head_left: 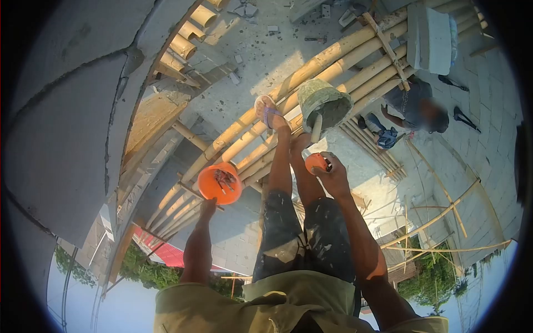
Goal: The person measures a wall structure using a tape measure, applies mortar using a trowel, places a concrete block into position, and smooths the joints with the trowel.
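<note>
My left hand (209, 206) grips the near rim of an orange bucket (207, 186). Reddish-brown and grey pieces (225, 179) lie inside it, too small to name. In my right hand (335, 178) is a small rounded orange object (316, 162) with something dark beside it under the fingers; its kind is unclear. A mortar-caked bucket (316, 95) stands just beyond my feet on bamboo poles, with a pale handle (316, 127) at its mouth. One sandalled foot (269, 114) rests on the poles.
Bamboo poles (244, 133) form a narrow walkway above a lower floor with rubble, with gaps between them. A grey block wall (72, 111) rises at left. Another person (413, 102) is at the right, near a pale block (430, 41) by the poles.
</note>
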The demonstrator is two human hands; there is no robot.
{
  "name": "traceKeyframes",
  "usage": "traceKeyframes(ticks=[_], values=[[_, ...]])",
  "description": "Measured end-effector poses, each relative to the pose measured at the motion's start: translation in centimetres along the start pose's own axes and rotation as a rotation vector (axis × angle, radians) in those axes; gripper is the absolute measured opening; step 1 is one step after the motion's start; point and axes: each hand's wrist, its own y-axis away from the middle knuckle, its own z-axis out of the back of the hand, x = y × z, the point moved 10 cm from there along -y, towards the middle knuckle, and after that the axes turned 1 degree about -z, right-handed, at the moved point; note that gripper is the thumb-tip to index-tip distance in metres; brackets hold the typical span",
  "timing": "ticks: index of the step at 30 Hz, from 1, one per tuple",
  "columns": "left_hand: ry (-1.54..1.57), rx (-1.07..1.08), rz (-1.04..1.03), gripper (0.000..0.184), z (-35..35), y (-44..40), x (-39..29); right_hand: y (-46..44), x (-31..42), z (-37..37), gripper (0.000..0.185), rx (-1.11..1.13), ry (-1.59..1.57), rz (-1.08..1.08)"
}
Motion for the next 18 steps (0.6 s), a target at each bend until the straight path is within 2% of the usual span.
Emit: traceKeyframes(ticks=[2,3,5,6,8,9,11,13,14,16,18], values=[[-0.201,0.067,-0.085,0.060,-0.1,1.0,-0.1,0.8,-1.8,2.4,0.046,0.022,-0.153,-0.091],[-0.208,0.070,-0.083,0.060,0.1,0.7,0.7,0.8,-2.6,2.0,0.046,0.022,-0.157,-0.098],[-0.216,0.053,-0.013,0.049,0.7,1.7,1.7,1.9,-3.0,1.7,0.044,0.122,-0.366,-0.083],[-0.219,0.054,-0.021,0.049,0.6,1.7,2.0,2.4,-3.3,1.5,0.043,0.121,-0.391,-0.146],[0.073,0.041,-0.111,0.041,0.8,1.4,1.9,3.4,-2.2,1.1,0.042,0.089,-0.348,-0.151],[0.069,0.044,-0.120,0.041,1.1,2.0,0.9,3.9,-1.6,0.9,0.041,0.062,-0.305,-0.159],[0.118,0.023,-0.339,0.036,2.8,4.7,-5.2,4.8,0.3,0.0,0.042,0.072,-0.402,-0.159],[0.421,-0.063,-0.527,0.031,4.7,10.4,-12.9,5.9,3.4,-1.7,0.046,0.203,-0.516,-0.092],[0.458,-0.031,-0.603,0.031,5.9,14.3,-17.5,6.6,4.6,-1.7,0.046,0.199,-0.520,-0.081],[0.591,0.074,-0.722,0.034,7.7,22.2,-25.5,7.9,8.6,-1.6,0.048,0.224,-0.217,0.088],[0.709,0.209,-0.779,0.039,8.7,30.2,-31.2,10.0,12.0,-1.2,0.044,0.275,-0.246,0.119]])
